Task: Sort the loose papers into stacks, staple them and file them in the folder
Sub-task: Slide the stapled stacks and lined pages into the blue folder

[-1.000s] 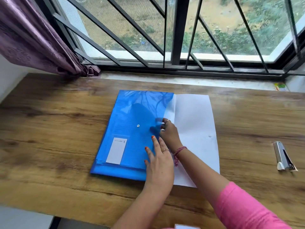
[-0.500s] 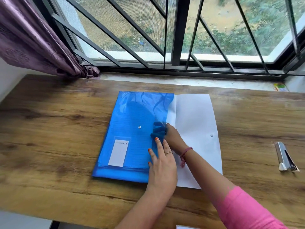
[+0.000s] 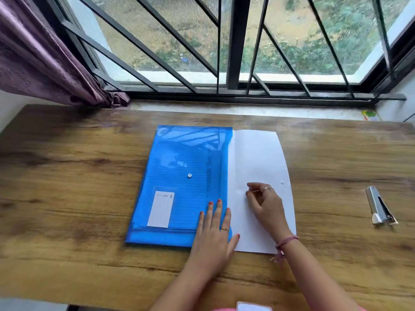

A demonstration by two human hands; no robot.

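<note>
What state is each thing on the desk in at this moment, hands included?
Blue folder: flat on the desk, papers inside, snap unfastened.
White flap: folded open to the right, lying flat.
Left hand: fingers straight, pressing the folder's right edge.
Right hand: over the flap, fingers loosely curled; a grip cannot be told.
Stapler: lying untouched at the right.
Curtain: drawn to the left.

A worn brown wooden table [image 3: 67,198] with dark grain stood against a pale stone windowsill [image 3: 247,110]. Above it, a black metal window grille [image 3: 233,41] of upright and slanted bars let in soft daylight from green shrubs and bare ground outside. A purple patterned fabric curtain [image 3: 40,59] hung bunched at the left beside a white wall [image 3: 9,108].
</note>
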